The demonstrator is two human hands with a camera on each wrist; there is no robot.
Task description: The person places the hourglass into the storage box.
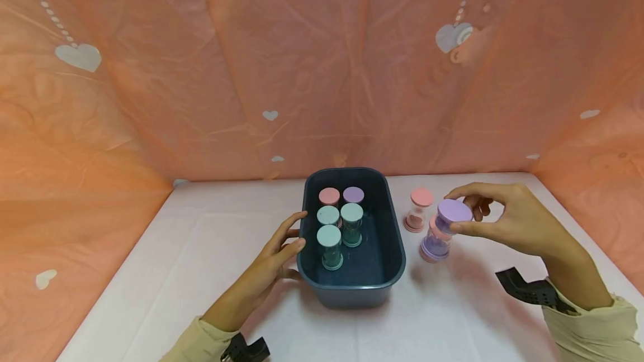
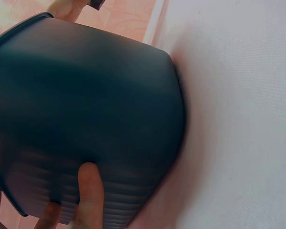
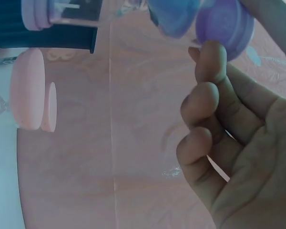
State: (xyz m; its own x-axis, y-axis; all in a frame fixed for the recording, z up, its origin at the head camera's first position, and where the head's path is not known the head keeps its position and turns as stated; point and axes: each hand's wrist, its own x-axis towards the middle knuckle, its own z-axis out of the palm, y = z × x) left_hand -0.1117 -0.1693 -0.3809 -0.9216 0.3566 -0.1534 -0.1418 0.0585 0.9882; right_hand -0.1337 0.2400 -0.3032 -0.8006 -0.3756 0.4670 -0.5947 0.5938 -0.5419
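My right hand [image 1: 495, 214] pinches a purple sand timer [image 1: 454, 210] by its cap between thumb and fingers, beside the dark blue bin [image 1: 352, 298]. In the right wrist view, the timer's purple cap [image 3: 229, 26] meets the thumb and index finger, and its other end points left. Pink sand timers stand by it, one [image 1: 421, 197] in plain view and one partly hidden behind the held timer. My left hand [image 1: 274, 258] rests against the bin's left wall, fingertips at the rim. In the left wrist view, straight fingers [image 2: 90, 188] touch the ribbed wall.
Inside the bin stand three green-capped sand timers [image 1: 329, 236], a pink-capped one [image 1: 329, 196] and a purple-capped one [image 1: 353, 194] at the far end. The bin sits on a white tablecloth [image 1: 201, 239]. Orange sheeting [image 1: 322, 71] with hearts encloses the back and sides.
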